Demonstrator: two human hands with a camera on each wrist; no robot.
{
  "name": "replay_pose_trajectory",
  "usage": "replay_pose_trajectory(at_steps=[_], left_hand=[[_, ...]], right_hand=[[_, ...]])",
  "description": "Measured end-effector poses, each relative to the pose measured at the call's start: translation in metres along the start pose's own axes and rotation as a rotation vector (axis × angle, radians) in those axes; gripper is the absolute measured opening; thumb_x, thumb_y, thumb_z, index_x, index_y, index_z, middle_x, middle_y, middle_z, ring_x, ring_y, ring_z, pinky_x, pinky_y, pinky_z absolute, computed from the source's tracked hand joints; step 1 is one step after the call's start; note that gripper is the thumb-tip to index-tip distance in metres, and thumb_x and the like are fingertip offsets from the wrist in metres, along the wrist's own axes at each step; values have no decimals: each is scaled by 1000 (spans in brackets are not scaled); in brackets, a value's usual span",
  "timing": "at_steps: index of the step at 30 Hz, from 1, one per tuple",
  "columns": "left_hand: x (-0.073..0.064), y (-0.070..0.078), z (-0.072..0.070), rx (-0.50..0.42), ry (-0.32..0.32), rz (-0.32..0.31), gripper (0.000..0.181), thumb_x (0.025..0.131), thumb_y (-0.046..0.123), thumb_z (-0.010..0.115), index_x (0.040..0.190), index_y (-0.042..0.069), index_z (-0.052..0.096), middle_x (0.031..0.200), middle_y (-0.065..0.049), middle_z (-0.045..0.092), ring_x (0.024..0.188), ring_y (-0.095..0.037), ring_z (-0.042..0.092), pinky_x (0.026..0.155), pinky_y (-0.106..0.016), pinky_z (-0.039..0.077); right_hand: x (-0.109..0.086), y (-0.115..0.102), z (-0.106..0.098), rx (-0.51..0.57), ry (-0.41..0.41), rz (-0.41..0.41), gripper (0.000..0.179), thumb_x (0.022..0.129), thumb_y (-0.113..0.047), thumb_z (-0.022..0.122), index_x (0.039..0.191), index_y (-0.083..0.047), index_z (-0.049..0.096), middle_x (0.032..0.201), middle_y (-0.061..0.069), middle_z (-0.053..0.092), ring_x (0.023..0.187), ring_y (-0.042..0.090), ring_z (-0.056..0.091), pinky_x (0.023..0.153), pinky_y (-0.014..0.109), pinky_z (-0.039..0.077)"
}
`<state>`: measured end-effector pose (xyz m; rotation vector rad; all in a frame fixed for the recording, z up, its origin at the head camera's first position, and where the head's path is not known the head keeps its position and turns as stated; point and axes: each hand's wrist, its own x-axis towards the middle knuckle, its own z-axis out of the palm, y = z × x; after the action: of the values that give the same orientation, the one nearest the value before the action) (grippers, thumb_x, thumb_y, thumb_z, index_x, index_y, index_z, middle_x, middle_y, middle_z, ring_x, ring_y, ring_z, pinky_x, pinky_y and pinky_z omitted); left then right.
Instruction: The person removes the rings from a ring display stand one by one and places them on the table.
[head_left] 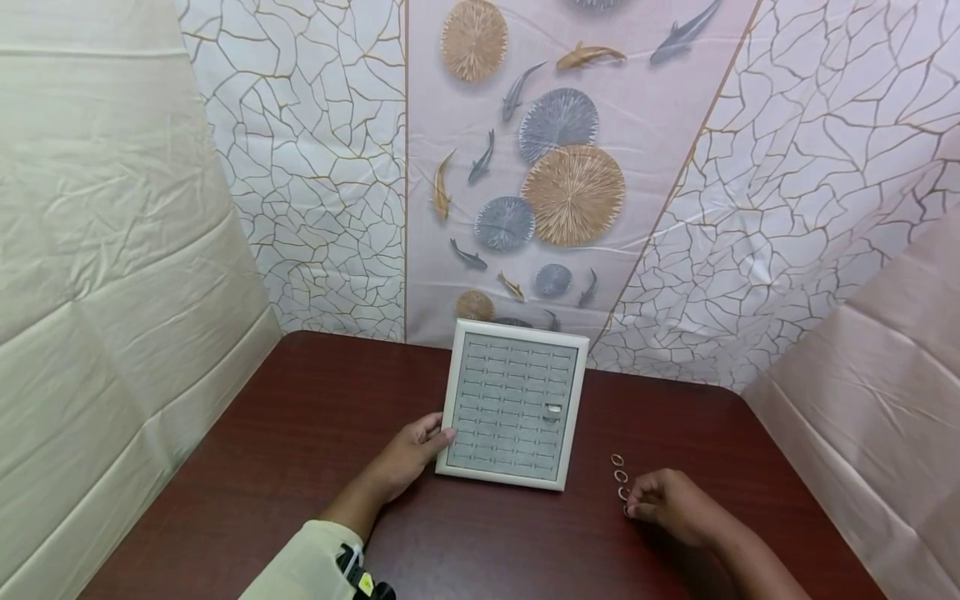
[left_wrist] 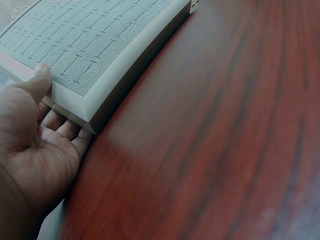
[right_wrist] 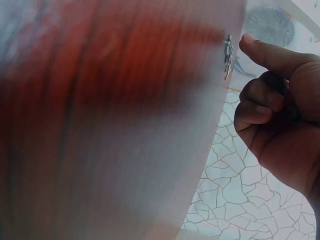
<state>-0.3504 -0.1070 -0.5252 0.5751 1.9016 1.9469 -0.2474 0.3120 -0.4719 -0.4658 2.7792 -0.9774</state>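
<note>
Head view: white-framed ring display (head_left: 510, 392), tilted up over counter (head_left: 225, 467)
Left hand (head_left: 408, 454): grips display's left edge
Slotted ring (head_left: 553, 408): 1, display's right side
Loose rings (head_left: 617, 477): at least 3, in row, right of display
Right hand (head_left: 675, 504): fingers curled at nearest loose ring; whether pinching, cannot tell

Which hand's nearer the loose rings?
Right. The right hand is at the near end of the loose rings; the left hand is farther off, gripping the left edge of the tray.
</note>
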Motion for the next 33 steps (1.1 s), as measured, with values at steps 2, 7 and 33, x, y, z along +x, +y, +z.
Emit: replay_pose_trajectory(at_steps=[2,7,33], left_hand=[[0,0,0,0,-1,1,59,101,38,55,151,12,37,140,-10,60,124,-19,61,105,-32,48],[-1,0,0,2,1,4,59,101,38,55,151,12,36,141,-11,60,124,-19,60,105,-32,47],[-2,2,1,4,5,4,61,102,36,54,153,10,33,143,-12,58,127,-19,59,107,-32,46]], right_hand=[[0,0,0,3,5,-3,11,89,-14,72,79,-10,71,74,0,70,61,-4,51,55,19,43],[0,0,0,11,14,10,11,89,-15,73,79,-11,71,73,0,69,60,-3,51,55,19,43],[18,-16,-1,6,238,64,25,92,-23,71,114,-13,67,68,-1,54,54,4,47,49,24,44]])
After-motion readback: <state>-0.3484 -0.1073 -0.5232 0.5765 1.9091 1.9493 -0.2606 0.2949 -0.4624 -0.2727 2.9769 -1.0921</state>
